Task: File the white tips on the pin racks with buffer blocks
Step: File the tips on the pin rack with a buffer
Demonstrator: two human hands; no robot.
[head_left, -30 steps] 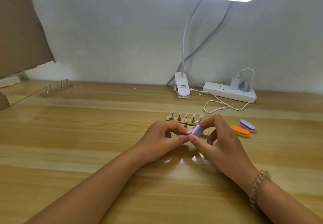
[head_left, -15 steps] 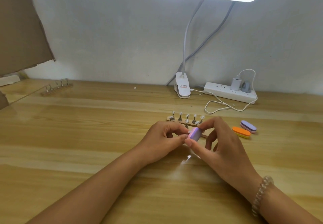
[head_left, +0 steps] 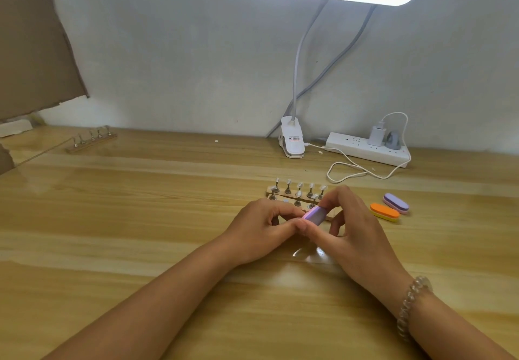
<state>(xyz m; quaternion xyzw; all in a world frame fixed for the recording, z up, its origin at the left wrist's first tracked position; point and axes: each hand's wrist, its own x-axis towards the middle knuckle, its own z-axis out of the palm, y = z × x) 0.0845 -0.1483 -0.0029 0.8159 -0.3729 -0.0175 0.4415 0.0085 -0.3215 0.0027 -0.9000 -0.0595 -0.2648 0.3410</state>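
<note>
Right hand [head_left: 356, 236] pinches purple buffer block [head_left: 315, 215] between thumb and fingers, just in front of pin racks [head_left: 288, 190] holding white tips [head_left: 300, 185]. Left hand [head_left: 261, 229] is curled, fingertips at the block's near end; can't tell what it holds. Orange block [head_left: 384, 212] and spare purple block [head_left: 396, 203] lie to the right on table [head_left: 140, 205].

Wooden table [head_left: 140, 219]: pin racks [head_left: 297, 191], 2 buffer blocks [head_left: 384, 212]
</note>
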